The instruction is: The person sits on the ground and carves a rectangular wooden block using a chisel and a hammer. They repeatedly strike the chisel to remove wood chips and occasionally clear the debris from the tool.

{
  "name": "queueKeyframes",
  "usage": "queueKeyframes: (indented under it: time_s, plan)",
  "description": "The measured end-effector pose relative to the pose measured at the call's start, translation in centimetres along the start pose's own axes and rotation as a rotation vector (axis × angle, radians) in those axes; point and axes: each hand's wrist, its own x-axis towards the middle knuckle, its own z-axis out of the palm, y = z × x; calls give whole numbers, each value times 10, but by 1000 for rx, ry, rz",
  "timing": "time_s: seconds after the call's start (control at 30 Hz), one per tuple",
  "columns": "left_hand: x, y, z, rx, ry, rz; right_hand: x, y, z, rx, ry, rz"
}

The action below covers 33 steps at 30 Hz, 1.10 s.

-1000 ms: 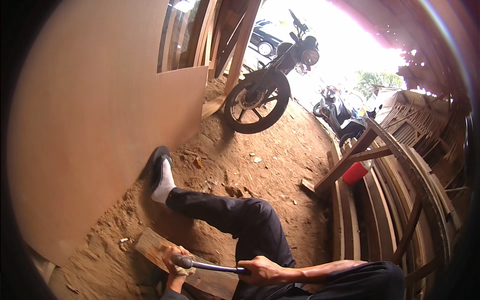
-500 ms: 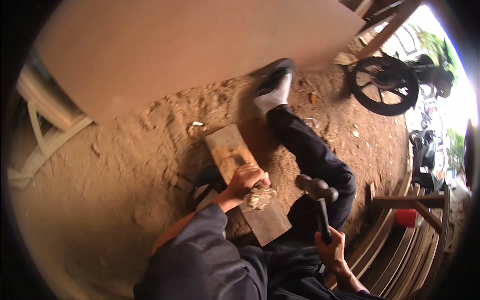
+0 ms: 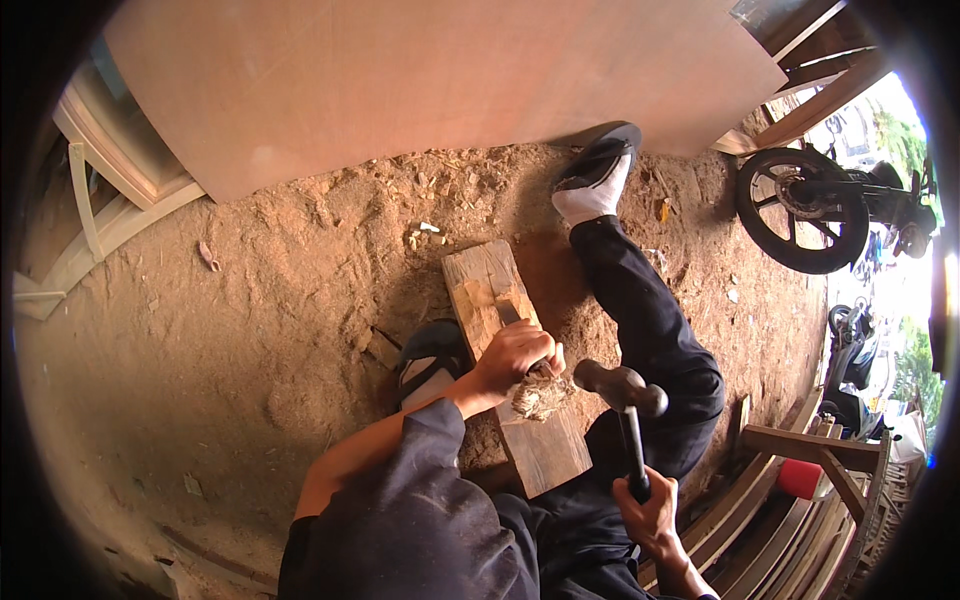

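Note:
A thick wooden block (image 3: 548, 455) slants between my legs, with a paler, cut patch in its upper half. My left hand (image 3: 515, 360) is closed around a chisel (image 3: 541, 395). The chisel's frayed, splintered butt faces me, and a bit of its blade shows beyond my fingers against the block. In my right hand (image 3: 652, 512), fingers wrapped round the dark grip, is a ball-peen hammer (image 3: 622, 388). Its head hangs just right of the chisel's butt, with a small gap between them in the picture.
A large plywood sheet (image 3: 430, 80) stands along the far side. My shod foot (image 3: 598, 170) rests near its lower edge. Wooden frames (image 3: 130, 165) lean at the left. Stacked timber (image 3: 770, 545) and a red container (image 3: 800, 478) lie at the lower right, with a motorcycle (image 3: 800, 210) beyond.
The hammer head has come closer to the chisel's butt. My left hand still grips the chisel on the block. The whole view has shifted slightly.

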Motion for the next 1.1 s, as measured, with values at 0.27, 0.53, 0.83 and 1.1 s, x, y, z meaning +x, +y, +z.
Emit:
queueKeyframes:
  time_s: [0.27, 0.53, 0.83, 1.1]
  plan:
    - [5, 9, 4, 18, 141, -60, -22, 8, -25, 33, 107, -102]
    - [-3, -4, 8, -68, 105, -129, -6, -4, 17, 222, 62, -123]
    - [-4, -14, 10, -86, 147, -169, -5, -4, 13, -26, 71, -374]
    - [-8, -7, -2, -92, 53, -78, -7, -18, 19, -50, 8, -206]
